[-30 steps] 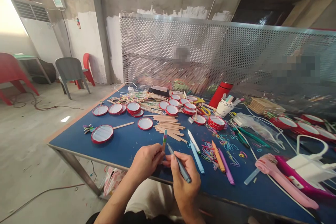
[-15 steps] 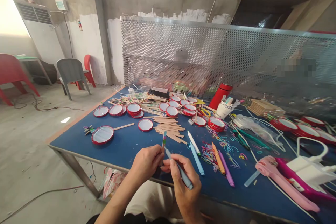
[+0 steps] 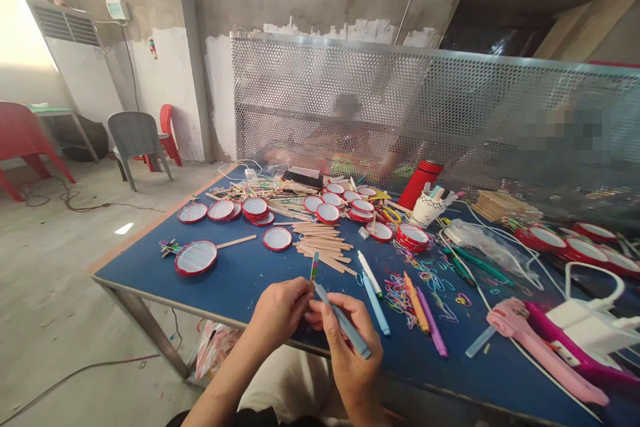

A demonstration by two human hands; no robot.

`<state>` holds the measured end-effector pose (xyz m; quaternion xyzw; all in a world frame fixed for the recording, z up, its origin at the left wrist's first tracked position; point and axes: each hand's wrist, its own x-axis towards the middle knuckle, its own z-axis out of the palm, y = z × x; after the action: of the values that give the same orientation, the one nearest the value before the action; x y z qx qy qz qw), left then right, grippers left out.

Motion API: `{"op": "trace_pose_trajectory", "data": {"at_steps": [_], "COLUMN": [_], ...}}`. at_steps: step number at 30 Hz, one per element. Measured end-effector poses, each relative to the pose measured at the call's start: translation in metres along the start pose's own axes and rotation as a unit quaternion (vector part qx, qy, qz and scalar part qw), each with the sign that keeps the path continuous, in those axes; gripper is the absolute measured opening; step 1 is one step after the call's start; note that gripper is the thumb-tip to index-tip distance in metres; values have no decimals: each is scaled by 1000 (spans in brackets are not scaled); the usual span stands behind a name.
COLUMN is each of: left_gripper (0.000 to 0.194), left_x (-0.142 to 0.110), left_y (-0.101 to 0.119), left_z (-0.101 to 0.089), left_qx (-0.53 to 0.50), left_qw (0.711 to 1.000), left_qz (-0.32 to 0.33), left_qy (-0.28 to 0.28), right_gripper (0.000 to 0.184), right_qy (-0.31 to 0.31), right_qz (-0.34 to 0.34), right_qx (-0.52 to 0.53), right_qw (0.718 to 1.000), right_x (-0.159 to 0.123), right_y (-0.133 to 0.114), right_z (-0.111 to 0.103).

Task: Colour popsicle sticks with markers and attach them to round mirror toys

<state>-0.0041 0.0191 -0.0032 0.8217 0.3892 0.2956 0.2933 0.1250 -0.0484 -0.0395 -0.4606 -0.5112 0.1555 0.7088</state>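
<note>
- Just over the near edge of the table (image 3: 145, 273), the person's left hand (image 3: 281, 310) pinches a small colour-banded stick (image 3: 314, 269), held almost upright between closed fingers.
- Close beside it, the right hand (image 3: 353, 339) grasps a grey-blue marker (image 3: 346, 325) in its fingers, the tip at the stick; whether they touch cannot be told.
- Toward the near right corner lies a pink tool (image 3: 547, 350).
- Between that tool and the right hand are a purple marker (image 3: 431, 318), an orange marker (image 3: 417, 303), a light-blue marker (image 3: 376, 305) and a white marker (image 3: 369, 273).
- Toward the near left corner rests a red-rimmed disc (image 3: 196, 257) with a stick reaching out from it.
- Mid-table, plain wooden sticks (image 3: 323, 241) lie in a loose pile.
- By the far edge, a tilted red bottle (image 3: 421, 185) stands behind a pen cup (image 3: 427, 209).
- Beyond that edge rises a perforated metal screen (image 3: 300, 80).
</note>
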Motion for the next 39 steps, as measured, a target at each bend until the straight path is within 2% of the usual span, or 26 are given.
{"op": "trace_pose_trajectory", "data": {"at_steps": [7, 14, 18, 21, 28, 33, 39], "left_gripper": [14, 23, 22, 18, 25, 16, 25], "left_x": [0, 1, 0, 1, 1, 0, 1], "left_y": [2, 2, 2, 2, 2, 3, 4], "left_z": [-2, -2, -2, -3, -3, -3, -3], "left_qx": [-14, -8, -6, -8, 8, 1, 15], "left_qw": [1000, 1000, 1000, 1000, 1000, 1000, 1000], "left_qz": [1, -17, -10, 0, -9, -11, -11], "left_qy": [-7, -12, -9, -5, -6, -16, -6], "right_gripper": [6, 5, 7, 6, 9, 12, 8], "right_qy": [-3, 55, 31, 18, 48, 19, 55], "right_qz": [-18, -56, -66, -61, -20, -29, -37], "right_qx": [11, -14, -15, -29, -27, -32, -50], "right_qw": [1000, 997, 997, 998, 998, 999, 997], "right_x": [0, 0, -3, -3, -4, -4, -3], "right_y": [2, 1, 5, 7, 5, 7, 5], "right_z": [2, 4, 2, 2, 3, 3, 3]}}
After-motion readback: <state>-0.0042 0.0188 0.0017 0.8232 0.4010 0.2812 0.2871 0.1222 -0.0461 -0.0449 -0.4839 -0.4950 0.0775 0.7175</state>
